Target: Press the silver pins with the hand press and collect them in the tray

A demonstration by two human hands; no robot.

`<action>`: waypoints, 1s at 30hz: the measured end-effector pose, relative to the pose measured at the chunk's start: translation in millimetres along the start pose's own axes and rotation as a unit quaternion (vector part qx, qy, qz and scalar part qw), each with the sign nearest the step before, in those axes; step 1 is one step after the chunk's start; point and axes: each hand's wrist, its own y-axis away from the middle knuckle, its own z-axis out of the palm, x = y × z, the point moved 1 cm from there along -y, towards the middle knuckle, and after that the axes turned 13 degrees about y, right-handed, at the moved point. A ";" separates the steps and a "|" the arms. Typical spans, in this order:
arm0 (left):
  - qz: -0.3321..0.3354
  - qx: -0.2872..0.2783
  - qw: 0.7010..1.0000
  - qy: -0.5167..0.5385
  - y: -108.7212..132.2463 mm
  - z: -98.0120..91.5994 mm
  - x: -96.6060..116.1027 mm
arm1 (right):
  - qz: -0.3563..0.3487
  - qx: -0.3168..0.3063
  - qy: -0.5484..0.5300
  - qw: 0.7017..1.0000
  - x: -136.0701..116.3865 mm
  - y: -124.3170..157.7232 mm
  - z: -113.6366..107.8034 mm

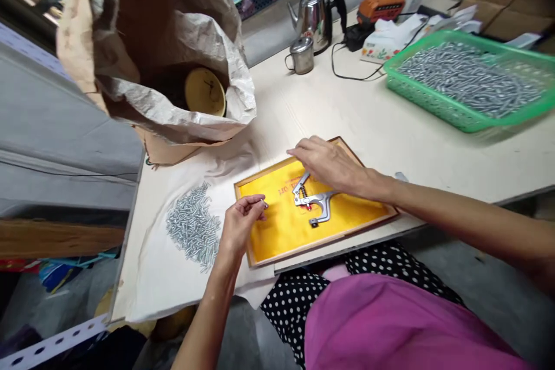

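Note:
My left hand [240, 224] pinches a small metal screw [265, 204] over the left part of a wooden-framed yellow tray [277, 231]. Just left of that hand, a heap of screws [193, 225] lies on a white cloth [151, 277]. My right hand [328, 164] rests palm down on a silver metal plier-like tool [313, 202] lying in the middle of the tray, fingers stretched toward the far edge. Whether it grips the tool is hidden under the palm.
A crumpled paper sack [173, 46] with a yellow bowl [205, 91] inside stands at the back left. A green basket [468, 84] full of screws sits at the right. Kettle [315, 14], metal mug [301, 55], cable and tissue pack lie at the back.

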 end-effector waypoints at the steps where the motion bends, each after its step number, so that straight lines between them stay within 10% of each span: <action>1: -0.002 -0.013 0.999 -0.032 -0.2 7.0 -5.4 | 0.013 -0.016 0.037 0.999 13.4 5.0 -1.3; 7: -0.032 -0.053 0.987 -0.145 2.4 45.3 -34.1 | -0.021 -0.155 0.021 0.988 59.4 52.3 -3.0; 16: -0.048 -0.069 0.976 -0.203 10.8 63.6 -29.6 | -0.136 -0.188 0.010 0.973 52.4 78.6 -2.0; 30: -0.032 -0.053 0.954 -0.294 19.0 54.1 -6.5 | -0.164 0.066 0.101 0.979 10.8 96.6 12.6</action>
